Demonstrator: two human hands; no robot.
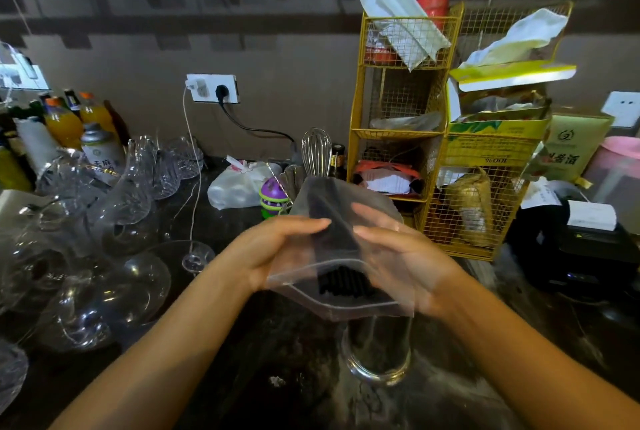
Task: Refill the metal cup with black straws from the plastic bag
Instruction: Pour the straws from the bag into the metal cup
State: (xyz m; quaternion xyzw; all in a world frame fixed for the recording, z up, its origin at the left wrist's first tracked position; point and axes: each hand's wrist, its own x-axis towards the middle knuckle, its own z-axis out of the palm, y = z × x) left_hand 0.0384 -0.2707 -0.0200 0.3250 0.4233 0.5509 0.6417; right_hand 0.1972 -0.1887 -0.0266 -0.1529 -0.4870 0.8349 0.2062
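Two hands' fingers (313,223) flanking plastic bag (346,208), black straws (341,282) between

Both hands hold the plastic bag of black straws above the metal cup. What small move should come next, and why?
Probably tip the plastic bag further so the black straws slide into the metal cup. The left hand and right hand hold its open mouth just over the cup.

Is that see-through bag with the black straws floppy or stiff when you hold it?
Probably floppy: the plastic bag sags and wrinkles between the left hand and right hand. It looks light, held by fingertips. The black straws inside likely slide toward the open mouth when tilted.
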